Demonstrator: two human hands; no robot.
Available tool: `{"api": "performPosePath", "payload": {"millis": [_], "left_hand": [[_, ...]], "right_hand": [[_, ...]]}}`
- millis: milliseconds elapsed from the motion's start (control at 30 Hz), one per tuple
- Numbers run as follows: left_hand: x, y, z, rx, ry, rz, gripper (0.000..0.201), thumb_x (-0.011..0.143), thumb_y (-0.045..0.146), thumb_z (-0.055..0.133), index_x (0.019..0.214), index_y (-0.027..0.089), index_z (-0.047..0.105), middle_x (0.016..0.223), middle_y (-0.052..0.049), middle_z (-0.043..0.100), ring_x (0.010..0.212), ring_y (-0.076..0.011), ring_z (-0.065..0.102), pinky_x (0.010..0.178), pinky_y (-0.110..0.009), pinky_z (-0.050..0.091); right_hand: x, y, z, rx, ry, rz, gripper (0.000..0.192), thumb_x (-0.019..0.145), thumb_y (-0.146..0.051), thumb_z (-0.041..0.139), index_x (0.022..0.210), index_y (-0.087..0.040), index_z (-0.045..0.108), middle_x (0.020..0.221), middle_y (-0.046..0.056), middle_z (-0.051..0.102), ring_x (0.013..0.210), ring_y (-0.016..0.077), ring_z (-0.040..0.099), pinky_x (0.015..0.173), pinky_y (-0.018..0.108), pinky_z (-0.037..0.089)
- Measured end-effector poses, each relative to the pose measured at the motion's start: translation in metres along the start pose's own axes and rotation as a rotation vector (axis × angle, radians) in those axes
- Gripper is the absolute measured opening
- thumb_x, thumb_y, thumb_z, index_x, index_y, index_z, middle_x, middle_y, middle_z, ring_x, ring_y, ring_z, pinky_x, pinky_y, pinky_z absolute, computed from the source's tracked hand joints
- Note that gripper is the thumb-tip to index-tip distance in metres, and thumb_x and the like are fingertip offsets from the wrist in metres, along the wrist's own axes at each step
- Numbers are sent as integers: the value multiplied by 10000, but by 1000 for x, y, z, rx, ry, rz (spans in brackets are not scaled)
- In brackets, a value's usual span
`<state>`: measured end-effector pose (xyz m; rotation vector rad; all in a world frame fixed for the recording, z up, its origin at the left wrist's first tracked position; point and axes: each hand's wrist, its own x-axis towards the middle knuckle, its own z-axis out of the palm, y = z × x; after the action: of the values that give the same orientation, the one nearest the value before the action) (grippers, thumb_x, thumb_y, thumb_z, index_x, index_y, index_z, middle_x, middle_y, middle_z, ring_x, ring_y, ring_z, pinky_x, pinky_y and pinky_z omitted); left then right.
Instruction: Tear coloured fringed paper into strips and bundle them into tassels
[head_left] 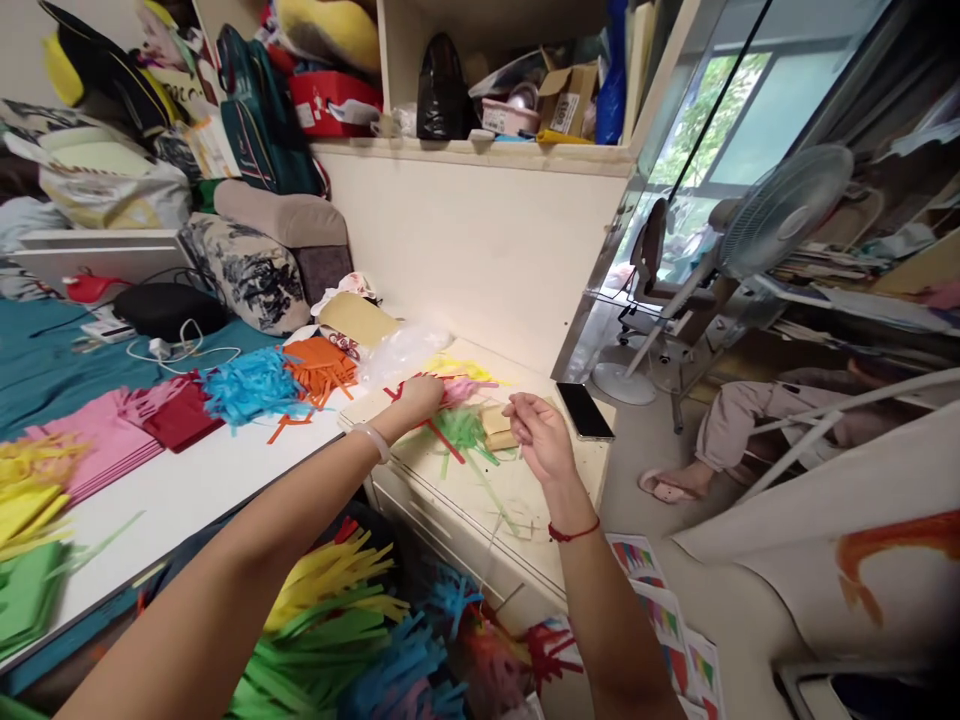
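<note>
My left hand (421,400) reaches over the cream cabinet top (420,470), among red paper strips (448,443). Its fingers are largely hidden, so whether it grips any strip is unclear. Green shredded paper strips (461,430) lie just right of it, with pink strips (465,388) and yellow strips (469,368) behind. My right hand (541,435) is closed, thumb and fingertips pinched together; anything between them is too small to make out. Close to its fingertips lies a tan, flat piece (496,425), partly covered by the hand.
A black phone (585,410) rests at the cabinet's right edge. Fringed paper stacks in blue (251,385), orange (321,368), dark red (184,415) and pink (97,440) line the white board (187,490) at left. Below hang colourful fringes (322,640). A fan (780,215) and a seated person's leg (727,430) are right.
</note>
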<state>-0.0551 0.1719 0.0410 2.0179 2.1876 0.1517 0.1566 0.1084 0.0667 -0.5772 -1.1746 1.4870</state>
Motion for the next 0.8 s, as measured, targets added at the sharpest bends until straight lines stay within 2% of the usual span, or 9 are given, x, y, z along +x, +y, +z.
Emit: {"api": "performPosePath", "payload": {"millis": [167,267,333,433,533,667,800], "left_hand": [[-7,-26,2,-86,83,49,345,894,340,557,1180,149,546,1176,-91,574,1008,-216,592,841,-414,521],[-13,-31,-1,-188,172,92,331,894,342,559,1162,147,554,1153,-83,586,990,-208,599,831,-409,525],[-19,-31,-7,-263,260,110,258,880,293,577,1070,122,612,1089,-103,623,970,-210,611,844,-393,514],[-32,-31,-19,-401,424,136,163,828,186,596,927,103,696,1031,-134,671,978,-233,625,885,-334,482],[-51,-26,-25,-564,540,160,227,816,170,568,986,124,712,975,-104,714,896,-211,663,815,-287,504],[-76,-15,-24,-774,594,212,248,805,235,586,987,120,709,825,-79,739,703,-184,691,635,-257,532],[-99,-4,-24,-922,626,263,216,754,316,652,832,122,705,803,-89,736,699,-195,699,632,-271,549]], "right_hand": [[-2,12,11,-33,-21,42,370,613,-412,769,833,-158,614,659,-10,632,420,15,294,389,178,168],[-4,13,16,-94,-39,57,367,600,-435,772,735,-142,598,633,2,635,413,16,302,390,180,171],[-5,14,18,-138,-64,69,364,584,-429,785,681,-132,598,572,-2,612,404,19,306,391,185,177],[-6,17,21,-167,-64,59,360,573,-429,792,659,-136,601,521,-19,579,395,26,307,384,189,191],[-4,22,27,-190,-42,23,364,586,-450,778,660,-151,584,519,-30,575,385,28,301,376,191,195],[0,16,40,-232,-16,-53,348,616,-449,759,661,-152,584,526,-29,584,390,32,325,380,190,225],[-1,-2,60,-320,-43,-161,277,678,-399,726,674,-154,597,544,-22,591,448,60,438,459,201,362]]}}
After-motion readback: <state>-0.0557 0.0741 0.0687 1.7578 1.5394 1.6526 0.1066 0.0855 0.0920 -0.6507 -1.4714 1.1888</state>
